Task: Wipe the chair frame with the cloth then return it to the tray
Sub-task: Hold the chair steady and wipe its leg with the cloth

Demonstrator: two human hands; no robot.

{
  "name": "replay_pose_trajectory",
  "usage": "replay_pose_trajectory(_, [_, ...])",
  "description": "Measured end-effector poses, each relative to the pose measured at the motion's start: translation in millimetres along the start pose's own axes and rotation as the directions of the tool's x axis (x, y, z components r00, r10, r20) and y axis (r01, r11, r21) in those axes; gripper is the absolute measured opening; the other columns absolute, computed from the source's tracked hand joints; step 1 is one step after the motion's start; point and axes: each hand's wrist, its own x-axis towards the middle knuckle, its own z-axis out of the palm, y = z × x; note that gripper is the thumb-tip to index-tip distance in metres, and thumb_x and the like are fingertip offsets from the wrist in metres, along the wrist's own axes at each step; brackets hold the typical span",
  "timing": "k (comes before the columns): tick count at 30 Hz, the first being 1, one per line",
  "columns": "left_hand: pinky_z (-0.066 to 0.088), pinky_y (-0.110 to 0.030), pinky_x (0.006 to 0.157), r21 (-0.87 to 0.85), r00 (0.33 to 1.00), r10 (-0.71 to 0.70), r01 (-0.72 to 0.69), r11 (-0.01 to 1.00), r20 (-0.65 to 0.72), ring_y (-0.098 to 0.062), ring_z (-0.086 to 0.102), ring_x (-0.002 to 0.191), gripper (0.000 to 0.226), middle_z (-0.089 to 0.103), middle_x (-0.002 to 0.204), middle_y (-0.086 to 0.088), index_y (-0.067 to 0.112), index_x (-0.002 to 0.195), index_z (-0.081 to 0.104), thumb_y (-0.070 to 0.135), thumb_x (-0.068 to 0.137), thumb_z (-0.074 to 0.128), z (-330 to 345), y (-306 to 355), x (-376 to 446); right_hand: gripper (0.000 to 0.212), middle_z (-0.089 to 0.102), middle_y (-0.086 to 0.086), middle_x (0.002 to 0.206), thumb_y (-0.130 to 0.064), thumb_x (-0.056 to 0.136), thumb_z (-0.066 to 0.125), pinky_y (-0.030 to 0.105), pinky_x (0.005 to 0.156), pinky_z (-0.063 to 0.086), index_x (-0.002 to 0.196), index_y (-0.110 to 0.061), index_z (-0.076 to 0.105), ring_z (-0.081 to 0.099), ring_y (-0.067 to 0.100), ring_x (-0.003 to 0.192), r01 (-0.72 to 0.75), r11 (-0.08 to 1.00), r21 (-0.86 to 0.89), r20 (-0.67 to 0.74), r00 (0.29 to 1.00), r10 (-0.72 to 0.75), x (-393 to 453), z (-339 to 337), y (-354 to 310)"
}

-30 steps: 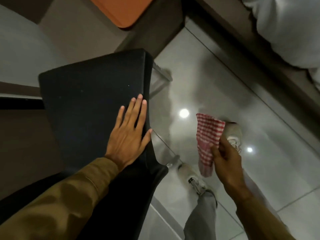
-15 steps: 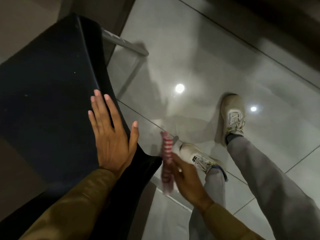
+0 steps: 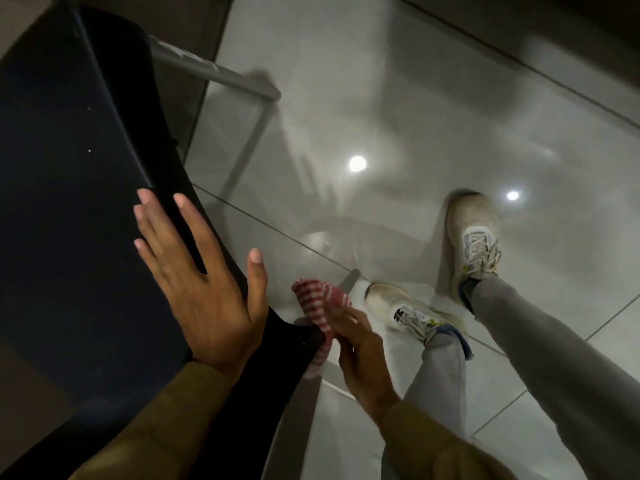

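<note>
Red-striped cloth [image 3: 320, 303] gripped in right hand [image 3: 360, 355]; left hand [image 3: 204, 292] flat on chair [image 3: 76, 202].

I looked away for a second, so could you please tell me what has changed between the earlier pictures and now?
The right hand has carried the red-and-white cloth from out over the floor in towards the chair, down to the black seat's edge by the metal frame. The view has tilted downward too. The left hand stays flat and open on the seat, and the right hand keeps its hold on the cloth.
</note>
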Motion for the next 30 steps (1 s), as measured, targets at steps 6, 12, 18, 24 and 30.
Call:
replay_pose_trajectory(6, [0.008,-0.060,0.138,-0.001,1.000,-0.008,0.008,1.000,-0.022,-0.046,0.006,0.168,0.080,0.008,0.175,-0.035,0.002,0.170,0.013,0.050,0.110,0.034,0.2,2.8,-0.2,0.016,0.078,0.009,0.091,-0.002,0.095,0.062,0.023,0.072,0.061,0.106,0.003,0.072,0.071,0.021,0.087,-0.104,0.993,-0.051,0.018,0.994,0.105,57.1,-7.8,17.8])
replay_pose_trajectory(12, [0.009,-0.060,0.137,0.039,1.000,-0.012,0.011,0.999,0.008,-0.045,0.005,0.168,0.079,0.009,0.176,-0.034,0.005,0.171,0.015,0.049,0.110,0.036,-0.3,1.7,0.5,0.033,0.077,-0.004,0.111,0.006,0.100,0.052,0.010,0.083,0.057,0.114,-0.012,0.076,0.073,-0.002,0.099,-0.012,0.977,-0.211,0.003,1.000,0.013,22.6,-9.2,-13.0])
replay_pose_trajectory(18, [0.011,-0.061,0.137,0.056,1.000,-0.017,0.016,0.998,0.018,-0.046,0.008,0.167,0.080,0.011,0.175,-0.035,0.003,0.171,0.016,0.050,0.110,0.036,0.5,3.1,0.4,0.056,0.061,-0.016,0.136,0.020,0.097,0.049,0.001,0.106,0.037,0.134,-0.020,0.062,0.050,-0.022,0.128,0.149,0.954,-0.261,0.026,0.989,-0.148,-15.7,4.5,-15.7])
replay_pose_trajectory(24, [0.012,-0.062,0.136,0.041,1.000,-0.016,0.017,0.999,-0.004,-0.046,0.008,0.167,0.080,0.011,0.175,-0.035,0.000,0.170,0.016,0.049,0.110,0.037,3.0,1.8,-0.8,0.027,0.080,0.010,0.098,0.004,0.092,0.060,0.016,0.076,0.062,0.099,-0.007,0.083,0.077,0.010,0.080,-0.115,0.984,-0.134,0.027,0.992,0.120,29.3,-1.2,-4.5])
replay_pose_trajectory(30, [0.012,-0.060,0.137,0.045,0.999,-0.012,0.014,0.999,-0.053,-0.044,0.010,0.167,0.080,0.013,0.176,-0.033,0.003,0.170,0.015,0.051,0.110,0.036,6.2,-0.1,-0.3,0.021,0.076,0.014,0.102,0.000,0.100,0.056,0.020,0.075,0.061,0.114,0.001,0.072,0.072,0.024,0.093,-0.260,0.955,-0.146,-0.037,0.966,0.257,54.7,-2.8,-6.2])
